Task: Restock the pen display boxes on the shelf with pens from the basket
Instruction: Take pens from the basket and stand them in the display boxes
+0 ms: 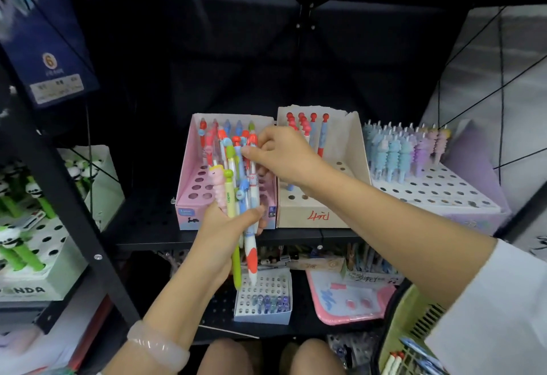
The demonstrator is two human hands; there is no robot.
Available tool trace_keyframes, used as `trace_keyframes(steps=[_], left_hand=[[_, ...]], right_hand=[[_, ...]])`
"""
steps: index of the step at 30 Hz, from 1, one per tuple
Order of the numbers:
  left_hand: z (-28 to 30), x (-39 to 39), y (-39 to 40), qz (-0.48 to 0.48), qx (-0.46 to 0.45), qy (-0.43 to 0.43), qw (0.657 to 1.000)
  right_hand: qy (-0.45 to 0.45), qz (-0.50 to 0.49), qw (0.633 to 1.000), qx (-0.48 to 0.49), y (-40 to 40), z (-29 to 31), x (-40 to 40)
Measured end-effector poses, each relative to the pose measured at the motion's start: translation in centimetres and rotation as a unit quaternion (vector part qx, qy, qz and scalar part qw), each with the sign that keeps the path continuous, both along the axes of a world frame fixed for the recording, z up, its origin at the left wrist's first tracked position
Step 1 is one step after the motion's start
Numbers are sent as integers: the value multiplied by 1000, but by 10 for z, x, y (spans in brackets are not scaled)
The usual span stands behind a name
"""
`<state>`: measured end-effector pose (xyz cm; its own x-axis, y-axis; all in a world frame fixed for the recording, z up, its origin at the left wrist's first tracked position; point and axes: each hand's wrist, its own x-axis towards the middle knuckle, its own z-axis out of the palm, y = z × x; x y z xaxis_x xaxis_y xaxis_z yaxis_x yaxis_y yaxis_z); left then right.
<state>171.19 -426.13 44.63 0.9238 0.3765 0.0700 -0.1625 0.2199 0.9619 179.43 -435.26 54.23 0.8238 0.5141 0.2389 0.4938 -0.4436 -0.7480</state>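
the left hand point(228, 226) has its fingers wrapped round a loose bundle of pens point(236, 185) held upright in front of the pink display box point(189, 173) on the shelf point(148, 235), while the right hand point(281, 155) pinches the top of one red-capped pen in that bundle. pulling that pen free could drag its neighbours along and let them slip, since the bundle looks unevenly held. the green basket point(405, 315) sits low at the right, so a dropped pen may well land on the lower shelf instead.

My left grip point(228, 220) is curled closed, forearm raised; my right grip point(278, 155) pinches, arm reaching across.
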Motion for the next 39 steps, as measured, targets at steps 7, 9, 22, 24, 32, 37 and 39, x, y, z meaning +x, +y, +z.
trace_keyframes(steps=[7, 9, 22, 24, 32, 37, 39], left_hand=[[2, -7, 20, 48, -11, -11, 999], [1, -11, 30, 75, -7, -6, 997], [-12, -32, 80, 127, -11, 0, 992], [-13, -33, 81, 123, -15, -4, 992], [-16, -34, 86, 98, -8, -18, 995], [-15, -31, 86, 103, -9, -14, 995], [-15, -30, 85, 98, -13, -14, 995]], right_hand=[[50, -32, 990, 131, 15, 10, 8], [29, -35, 982, 182, 26, 17, 11], [-55, 3, 979, 194, 87, 32, 31], [-78, 12, 990, 117, 93, 28, 35], [-45, 8, 996, 73, 95, 16, 50], [-53, 11, 997, 61, 95, 16, 55], [-56, 11, 997, 57, 94, 17, 56]])
